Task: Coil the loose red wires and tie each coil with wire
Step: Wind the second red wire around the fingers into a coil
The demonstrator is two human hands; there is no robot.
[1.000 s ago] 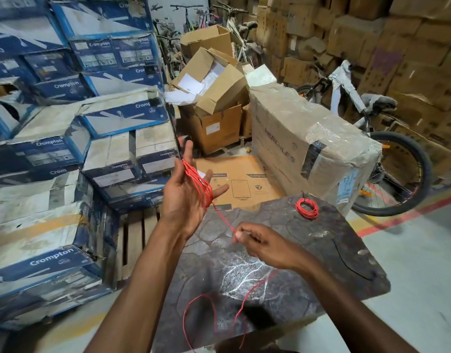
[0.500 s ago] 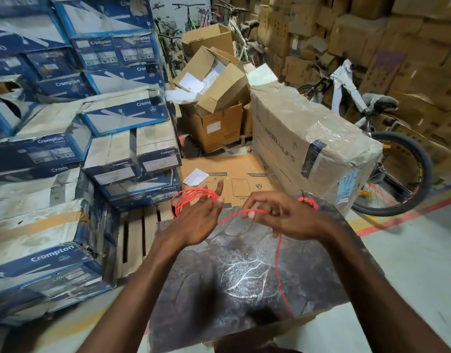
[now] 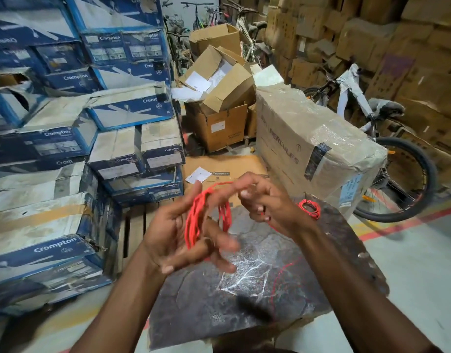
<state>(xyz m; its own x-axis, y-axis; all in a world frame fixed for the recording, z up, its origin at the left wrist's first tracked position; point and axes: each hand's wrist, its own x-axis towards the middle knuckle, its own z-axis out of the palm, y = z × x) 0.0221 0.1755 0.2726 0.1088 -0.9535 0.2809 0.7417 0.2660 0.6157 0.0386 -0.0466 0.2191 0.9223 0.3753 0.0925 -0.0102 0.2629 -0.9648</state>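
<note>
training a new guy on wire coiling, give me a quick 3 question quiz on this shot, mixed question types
1. True or false: the red wire loops are wound around the fingers of the left hand.
2. Multiple choice: where does the finished red coil lie? A) on the dark slab, near its far right corner; B) on the wrapped carton; C) on the floor.
3. Fill in: the right hand holds the wire's running end, and the loose tail trails down across the ____.

Key: 1 true; 2 A; 3 slab.
</note>
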